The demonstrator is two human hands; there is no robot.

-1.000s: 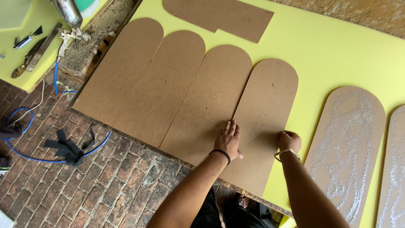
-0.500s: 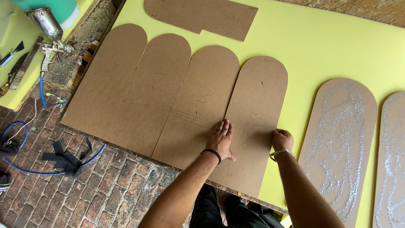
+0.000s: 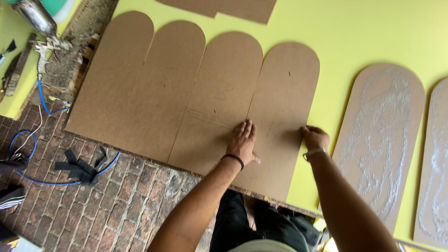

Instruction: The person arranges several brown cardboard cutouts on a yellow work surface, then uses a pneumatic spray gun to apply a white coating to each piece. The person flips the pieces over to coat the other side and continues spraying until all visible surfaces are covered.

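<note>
- Because four brown boards with round tops lie side by side on the yellow table (image 3: pixel 373 42), their long edges touch and make one wide sheet that hangs a little over the table's edge.
- The left hand (image 3: pixel 242 140) lies flat and open, fingers together, right on the seam between the third board (image 3: pixel 219 93) and the fourth board (image 3: pixel 284 102). It looks like it presses both down so they stay put.
- The right hand (image 3: pixel 315 137) is curled at the right edge of the fourth board. It seems to pinch that edge, but I cannot tell for sure.
- Two more round-top boards (image 3: pixel 382 135) with white scribbly marks lie apart, to the right.
- A blue hose (image 3: pixel 32 140) lies on the brick floor (image 3: pixel 116 205).
</note>
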